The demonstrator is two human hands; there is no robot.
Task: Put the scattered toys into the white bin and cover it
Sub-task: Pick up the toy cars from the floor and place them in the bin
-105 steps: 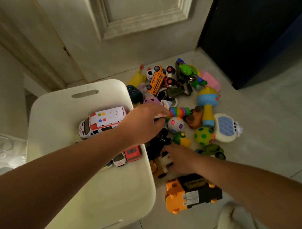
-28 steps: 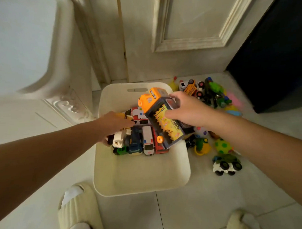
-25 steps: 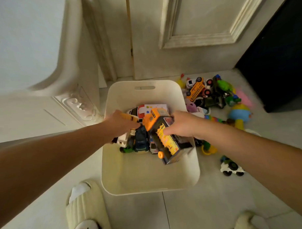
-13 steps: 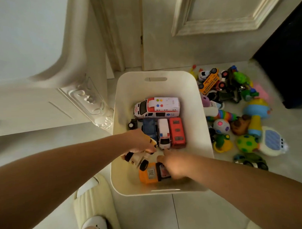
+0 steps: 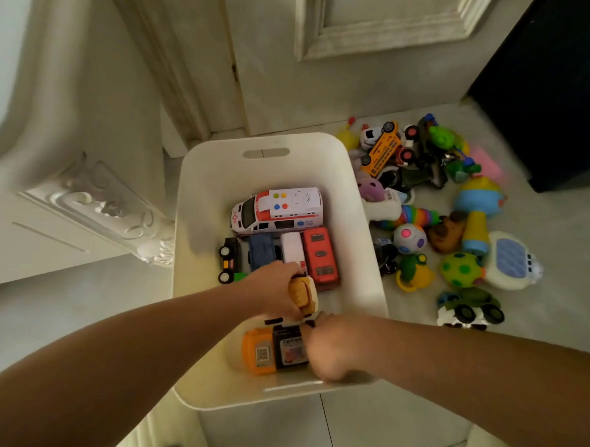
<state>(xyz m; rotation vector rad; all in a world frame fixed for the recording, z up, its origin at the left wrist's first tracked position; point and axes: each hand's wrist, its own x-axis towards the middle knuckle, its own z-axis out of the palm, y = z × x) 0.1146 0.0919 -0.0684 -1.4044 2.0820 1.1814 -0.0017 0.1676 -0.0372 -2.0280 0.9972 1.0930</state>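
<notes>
The white bin (image 5: 371, 247) stands on the floor below me. Inside lie a white ambulance (image 5: 276, 210), a red bus (image 5: 321, 256), several smaller cars, and an orange and black truck (image 5: 271, 351) near the front wall. My left hand (image 5: 276, 287) is inside the bin, closed on a small yellow and white toy vehicle (image 5: 304, 295). My right hand (image 5: 328, 349) rests on the right end of the orange truck, fingers curled around it. Scattered toys (image 5: 430, 218) lie on the floor to the bin's right. No lid is visible.
A panelled door (image 5: 364, 53) and a carved white column base (image 5: 95, 203) stand behind and left of the bin. A dark cabinet (image 5: 549, 80) rises at the right. Slippers show at the bottom edge.
The orange truck went from above the bin down to its front floor, with my right hand on it. My left hand carried the small yellow and white toy into the bin.
</notes>
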